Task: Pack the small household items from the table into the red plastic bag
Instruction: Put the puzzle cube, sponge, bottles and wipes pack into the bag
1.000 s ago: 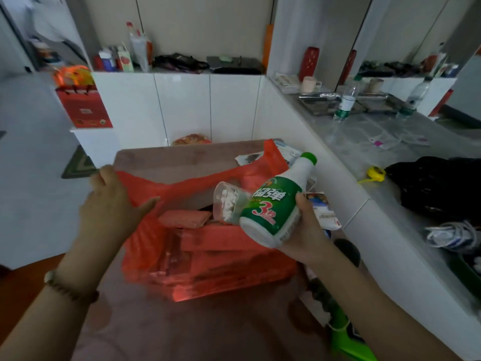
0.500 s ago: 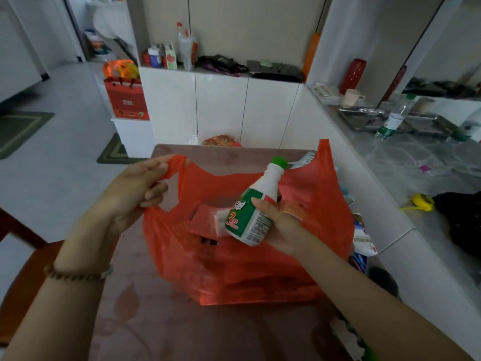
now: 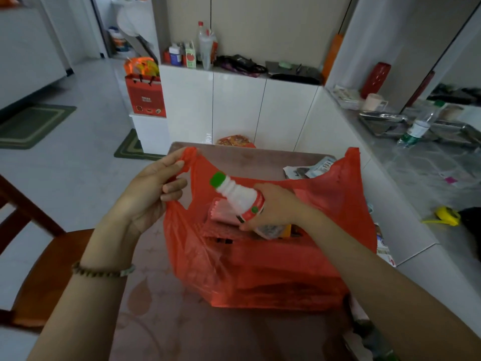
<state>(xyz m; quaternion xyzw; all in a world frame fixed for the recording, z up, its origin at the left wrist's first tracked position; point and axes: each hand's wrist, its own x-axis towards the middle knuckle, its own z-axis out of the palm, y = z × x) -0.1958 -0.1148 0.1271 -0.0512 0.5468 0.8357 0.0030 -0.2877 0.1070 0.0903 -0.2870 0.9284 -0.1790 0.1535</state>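
The red plastic bag (image 3: 260,269) stands open on the brown table (image 3: 182,321), with flat red packs (image 3: 226,225) inside. My left hand (image 3: 153,188) pinches the bag's left handle and holds it up. My right hand (image 3: 273,207) grips a white bottle (image 3: 236,194) with a green cap and has its lower half down inside the bag's mouth, neck tilted up to the left. The bag's right handle (image 3: 351,162) stands free.
Papers (image 3: 307,170) lie on the table behind the bag. A wooden chair (image 3: 44,256) stands at the left. A grey counter (image 3: 416,178) runs along the right with a yellow tape measure (image 3: 446,216) and a water bottle (image 3: 416,128). White cabinets (image 3: 234,105) stand behind.
My right hand has lowered the bottle from above the bag's mouth down into the bag, its neck swinging from up-right to up-left. My left hand stays on the handle.
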